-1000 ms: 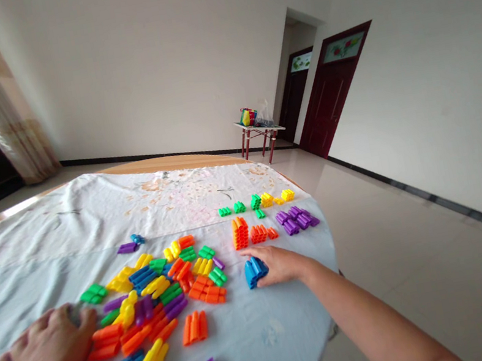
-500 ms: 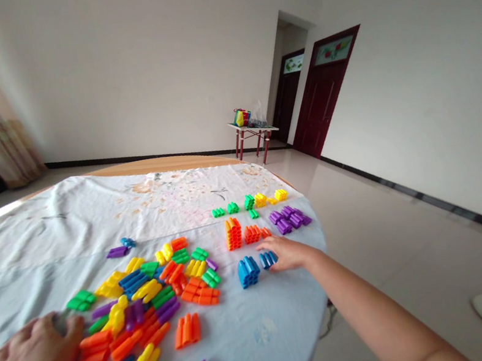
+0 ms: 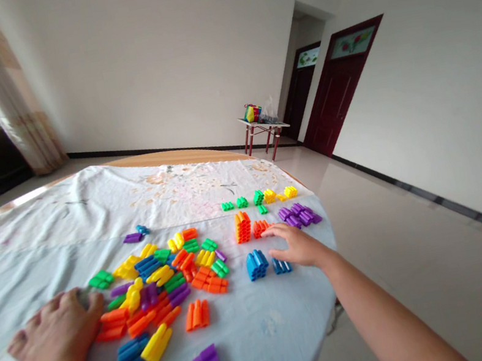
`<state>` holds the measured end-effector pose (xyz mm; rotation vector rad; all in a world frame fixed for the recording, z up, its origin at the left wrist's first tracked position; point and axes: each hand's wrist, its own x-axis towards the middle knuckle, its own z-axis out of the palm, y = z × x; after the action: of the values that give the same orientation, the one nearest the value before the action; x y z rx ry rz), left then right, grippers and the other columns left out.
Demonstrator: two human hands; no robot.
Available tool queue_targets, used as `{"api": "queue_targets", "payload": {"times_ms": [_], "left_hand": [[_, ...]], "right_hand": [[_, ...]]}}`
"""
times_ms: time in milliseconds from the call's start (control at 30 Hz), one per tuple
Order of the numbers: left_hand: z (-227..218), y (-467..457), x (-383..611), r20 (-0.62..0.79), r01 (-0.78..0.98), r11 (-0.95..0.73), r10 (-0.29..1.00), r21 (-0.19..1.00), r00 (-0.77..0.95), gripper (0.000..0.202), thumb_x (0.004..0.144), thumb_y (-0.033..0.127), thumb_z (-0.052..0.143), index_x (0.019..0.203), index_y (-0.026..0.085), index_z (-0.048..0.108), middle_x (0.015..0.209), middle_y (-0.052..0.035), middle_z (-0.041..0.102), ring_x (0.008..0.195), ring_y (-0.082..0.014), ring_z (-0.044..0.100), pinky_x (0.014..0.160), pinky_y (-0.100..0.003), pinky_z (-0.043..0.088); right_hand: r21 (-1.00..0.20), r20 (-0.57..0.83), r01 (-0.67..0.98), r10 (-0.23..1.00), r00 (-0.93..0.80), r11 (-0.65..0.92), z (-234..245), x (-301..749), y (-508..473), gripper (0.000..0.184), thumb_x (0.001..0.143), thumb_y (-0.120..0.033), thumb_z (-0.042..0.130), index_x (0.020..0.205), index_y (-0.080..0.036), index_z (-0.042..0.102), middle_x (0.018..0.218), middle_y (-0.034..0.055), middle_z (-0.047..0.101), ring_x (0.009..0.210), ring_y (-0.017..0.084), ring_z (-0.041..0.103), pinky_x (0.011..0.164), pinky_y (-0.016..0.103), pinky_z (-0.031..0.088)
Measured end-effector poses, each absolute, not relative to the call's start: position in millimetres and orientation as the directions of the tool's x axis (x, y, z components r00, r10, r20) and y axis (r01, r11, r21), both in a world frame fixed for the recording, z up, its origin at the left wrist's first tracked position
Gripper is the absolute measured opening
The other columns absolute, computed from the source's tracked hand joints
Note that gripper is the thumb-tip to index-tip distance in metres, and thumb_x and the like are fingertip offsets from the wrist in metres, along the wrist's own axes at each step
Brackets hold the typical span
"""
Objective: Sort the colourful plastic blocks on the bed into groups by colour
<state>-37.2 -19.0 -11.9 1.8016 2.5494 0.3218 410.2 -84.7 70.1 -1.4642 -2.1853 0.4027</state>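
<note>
My right hand (image 3: 296, 245) hovers open, fingers spread, over a small blue block (image 3: 281, 266) near the table's right edge. A taller blue block stack (image 3: 256, 263) stands just left of it. My left hand (image 3: 56, 337) rests on the cloth at the near left, fingers curled over something small and grey that I cannot make out, beside a loose pile of mixed coloured blocks (image 3: 165, 281). Beyond my right hand are an orange stack (image 3: 242, 227), purple blocks (image 3: 299, 216), and green and yellow blocks (image 3: 258, 198).
A pale cloth (image 3: 88, 213) covers the round table, whose edge drops off at the right to a tiled floor. A small red-legged side table (image 3: 264, 131) with bags stands by the far wall near dark doors. A curtain (image 3: 1, 92) hangs at the left.
My right hand let go of the blue block stack, moved right and set down a smaller blue block, then lifted and opened. The left hand stayed in place.
</note>
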Motion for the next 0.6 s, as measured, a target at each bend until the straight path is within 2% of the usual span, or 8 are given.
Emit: {"api": "queue_targets", "payload": {"times_ms": [67,133,233,367,467,600], "left_hand": [[-3.1,-23.9,-29.5,0.114,0.923,0.358,0.920,0.144,-0.374,0.063,0.080,0.058,0.019,0.117,0.017,0.050,0.127,-0.0175,0.046,0.117,-0.0353,0.037,0.094,-0.048,0.025],[0.9,-26.3,-25.3,0.113,0.922,0.364,0.919,0.131,-0.378,0.063,0.080,0.057,0.020,0.118,0.017,0.050,0.127,-0.0173,0.046,0.117,-0.0344,0.038,0.094,-0.046,0.026],[1.8,-28.1,-23.6,0.130,0.923,0.362,0.917,0.132,-0.378,0.064,0.080,0.056,0.021,0.120,0.015,0.049,0.126,-0.0187,0.047,0.116,-0.0350,0.039,0.093,-0.047,0.026],[2.5,-29.5,-23.5,0.130,0.923,0.357,0.918,0.143,-0.375,0.063,0.081,0.057,0.020,0.120,0.016,0.050,0.126,-0.0184,0.047,0.116,-0.0354,0.039,0.092,-0.047,0.027],[2.5,-28.5,-25.2,0.120,0.921,0.367,0.916,0.134,-0.382,0.064,0.081,0.057,0.020,0.121,0.016,0.048,0.128,-0.0178,0.046,0.117,-0.0350,0.038,0.094,-0.047,0.026],[0.0,-26.3,-28.7,0.104,0.926,0.353,0.924,0.132,-0.367,0.065,0.080,0.058,0.023,0.122,0.016,0.047,0.129,-0.0183,0.045,0.119,-0.0353,0.037,0.095,-0.046,0.024]], "right_hand": [[-0.539,0.298,0.725,0.902,-0.312,0.429,76.6,381.4,-93.8,0.034,0.079,-0.026,0.061,0.112,-0.021,0.057,0.112,0.0063,0.060,0.104,0.019,0.055,0.093,0.033,0.041],[-0.559,0.300,0.658,0.863,-0.406,0.504,73.8,348.7,-101.7,0.036,0.078,-0.028,0.063,0.113,-0.021,0.057,0.109,0.0052,0.061,0.100,0.017,0.056,0.089,0.030,0.043],[-0.521,0.277,0.594,0.779,-0.562,0.614,55.6,303.9,-105.9,0.039,0.074,-0.028,0.067,0.112,-0.018,0.059,0.107,0.0061,0.062,0.103,0.018,0.055,0.094,0.030,0.041],[-0.463,0.238,0.620,0.763,-0.601,0.633,28.6,267.7,-99.1,0.043,0.073,-0.034,0.068,0.111,-0.016,0.059,0.106,0.0087,0.063,0.102,0.022,0.055,0.094,0.034,0.040],[-0.434,0.208,0.635,0.757,-0.620,0.639,23.2,259.5,-94.3,0.040,0.072,-0.029,0.067,0.110,-0.017,0.059,0.103,0.0084,0.063,0.101,0.023,0.055,0.094,0.035,0.040],[-0.496,0.265,0.571,0.740,-0.618,0.654,44.8,276.4,-89.7,0.044,0.071,-0.018,0.064,0.114,-0.024,0.056,0.109,0.0045,0.061,0.106,0.019,0.054,0.098,0.031,0.037]]}}
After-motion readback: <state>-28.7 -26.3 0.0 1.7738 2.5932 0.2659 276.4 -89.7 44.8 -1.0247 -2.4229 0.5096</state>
